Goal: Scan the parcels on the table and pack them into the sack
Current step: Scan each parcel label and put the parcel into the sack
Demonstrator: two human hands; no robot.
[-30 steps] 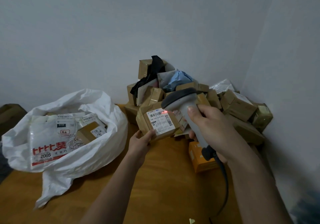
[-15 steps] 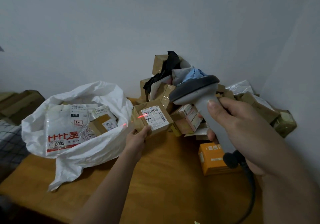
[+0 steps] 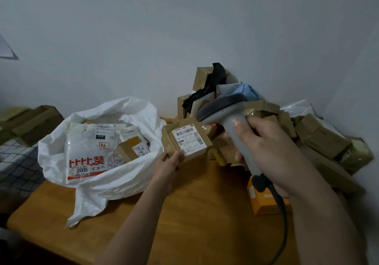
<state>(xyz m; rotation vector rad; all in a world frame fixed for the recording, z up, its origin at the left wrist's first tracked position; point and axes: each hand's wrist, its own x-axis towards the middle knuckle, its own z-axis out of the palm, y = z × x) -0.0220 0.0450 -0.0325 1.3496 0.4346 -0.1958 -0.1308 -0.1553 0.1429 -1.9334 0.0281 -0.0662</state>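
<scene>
My left hand (image 3: 169,167) holds a small brown cardboard parcel (image 3: 185,138) from below, its white barcode label facing me, just right of the sack's mouth. My right hand (image 3: 264,148) grips the grey handle of a barcode scanner (image 3: 223,111), whose dark head sits just right of the parcel. A white plastic sack (image 3: 98,156) lies open on the wooden table (image 3: 184,223) at the left, with a printed white mailer and a small brown box inside. A heap of brown parcels (image 3: 320,135) fills the far right corner.
An orange box (image 3: 264,200) lies on the table under my right wrist, with the scanner's black cable hanging past it. Brown cartons (image 3: 30,121) and a checked cloth (image 3: 16,168) sit beyond the table's left edge. Walls close in behind and to the right.
The parcel in my left hand has moved left from the heap toward the sack's mouth. The scanner has pulled back a little and its red line no longer falls on the label.
</scene>
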